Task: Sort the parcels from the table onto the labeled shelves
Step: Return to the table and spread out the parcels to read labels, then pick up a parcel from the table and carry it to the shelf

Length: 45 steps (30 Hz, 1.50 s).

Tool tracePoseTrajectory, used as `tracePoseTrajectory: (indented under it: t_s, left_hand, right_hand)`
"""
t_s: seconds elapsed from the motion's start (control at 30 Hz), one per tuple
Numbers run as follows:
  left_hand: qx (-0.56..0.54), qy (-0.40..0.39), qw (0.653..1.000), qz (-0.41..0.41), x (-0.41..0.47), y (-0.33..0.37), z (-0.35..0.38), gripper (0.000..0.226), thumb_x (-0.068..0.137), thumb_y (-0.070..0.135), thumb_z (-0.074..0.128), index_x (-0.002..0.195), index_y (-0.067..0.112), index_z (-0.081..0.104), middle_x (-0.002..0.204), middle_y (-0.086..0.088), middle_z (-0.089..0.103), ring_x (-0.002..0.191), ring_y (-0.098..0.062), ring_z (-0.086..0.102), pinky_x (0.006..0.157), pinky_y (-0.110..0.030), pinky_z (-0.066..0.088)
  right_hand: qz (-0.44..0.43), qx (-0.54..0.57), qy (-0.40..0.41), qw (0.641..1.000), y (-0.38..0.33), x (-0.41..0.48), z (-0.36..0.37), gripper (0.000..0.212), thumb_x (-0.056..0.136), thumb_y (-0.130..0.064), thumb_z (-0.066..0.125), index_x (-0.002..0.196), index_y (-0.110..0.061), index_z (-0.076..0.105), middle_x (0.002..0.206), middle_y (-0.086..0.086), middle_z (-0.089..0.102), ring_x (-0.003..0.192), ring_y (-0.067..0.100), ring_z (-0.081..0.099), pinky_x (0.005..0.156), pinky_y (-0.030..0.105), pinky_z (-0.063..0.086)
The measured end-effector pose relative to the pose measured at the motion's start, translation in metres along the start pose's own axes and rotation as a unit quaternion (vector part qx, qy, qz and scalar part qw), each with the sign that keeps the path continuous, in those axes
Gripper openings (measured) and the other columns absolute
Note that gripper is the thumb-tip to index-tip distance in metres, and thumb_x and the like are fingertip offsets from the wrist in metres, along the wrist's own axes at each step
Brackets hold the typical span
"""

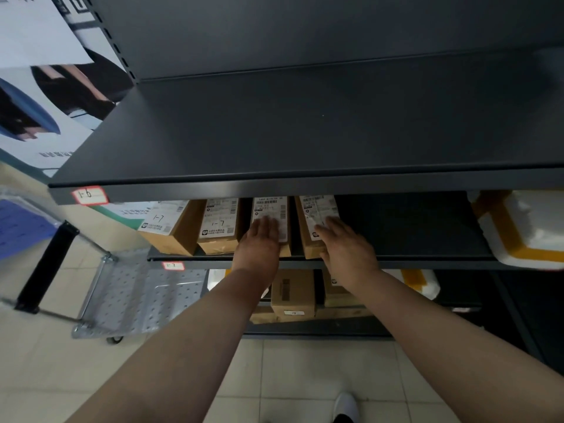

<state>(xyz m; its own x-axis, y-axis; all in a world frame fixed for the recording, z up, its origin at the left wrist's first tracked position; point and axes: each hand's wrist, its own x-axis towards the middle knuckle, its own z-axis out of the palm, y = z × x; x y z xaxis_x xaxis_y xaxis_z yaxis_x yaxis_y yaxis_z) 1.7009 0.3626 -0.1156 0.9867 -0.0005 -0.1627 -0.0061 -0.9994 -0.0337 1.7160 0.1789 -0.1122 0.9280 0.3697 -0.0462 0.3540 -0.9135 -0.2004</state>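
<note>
On the dark grey metal shelf [412, 233] tagged 1-7, the left hand [259, 242] lies flat, fingers straight, on one brown cardboard parcel [270, 209]; the right hand [348, 248] lies likewise on the neighbouring parcel [316, 209].

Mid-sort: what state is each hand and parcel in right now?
third parcel from left: on shelf 1-7, label showing.
fourth parcel: on shelf 1-7, skewed, apart from third.
left hand: flat on third parcel's label.
right hand: flat on fourth parcel.
foam box: taped, shelf's right end.
</note>
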Motion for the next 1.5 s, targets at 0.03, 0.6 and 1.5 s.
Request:
tracePoseTrajectory:
  t_s: [0.03, 0.6, 1.5]
  left_hand:
    - [-0.007, -0.003, 1.0, -0.001, -0.002, -0.001, -0.001, 0.08, 0.099, 0.017, 0.048, 0.155, 0.013, -0.01, 0.163, -0.01, -0.007, 0.151, -0.026, 0.001, 0.12, -0.039, 0.015]
    - [-0.012, 0.025, 0.954, 0.299, -0.063, 0.004, -0.028, 0.045, 0.093, 0.017, 0.053, 0.137, 0.019, 0.05, 0.146, -0.006, 0.038, 0.135, -0.025, 0.031, 0.108, -0.041, 0.038]
    - [0.151, -0.113, 0.598, 0.779, -0.52, 0.287, 0.034, 0.046, 0.096, 0.023, 0.054, 0.142, 0.02, 0.047, 0.14, -0.005, 0.049, 0.128, -0.024, 0.042, 0.102, -0.038, 0.042]
  right_hand:
    - [-0.003, 0.001, -0.003, 1.0, 0.0, -0.002, -0.001, 0.062, 0.095, -0.024, 0.056, 0.15, -0.025, 0.027, 0.16, 0.003, 0.017, 0.148, 0.02, 0.013, 0.116, 0.039, 0.023]
    - [0.219, -0.032, -0.04, 0.974, -0.058, -0.144, 0.0, 0.064, 0.094, -0.019, 0.05, 0.152, -0.022, 0.022, 0.16, 0.003, 0.017, 0.148, 0.022, 0.011, 0.119, 0.043, 0.017]
    - [0.768, 0.106, 0.056, 0.63, -0.207, -0.72, 0.056, 0.053, 0.097, -0.026, 0.046, 0.148, -0.023, 0.032, 0.155, 0.003, 0.029, 0.14, 0.024, 0.031, 0.111, 0.04, 0.03]
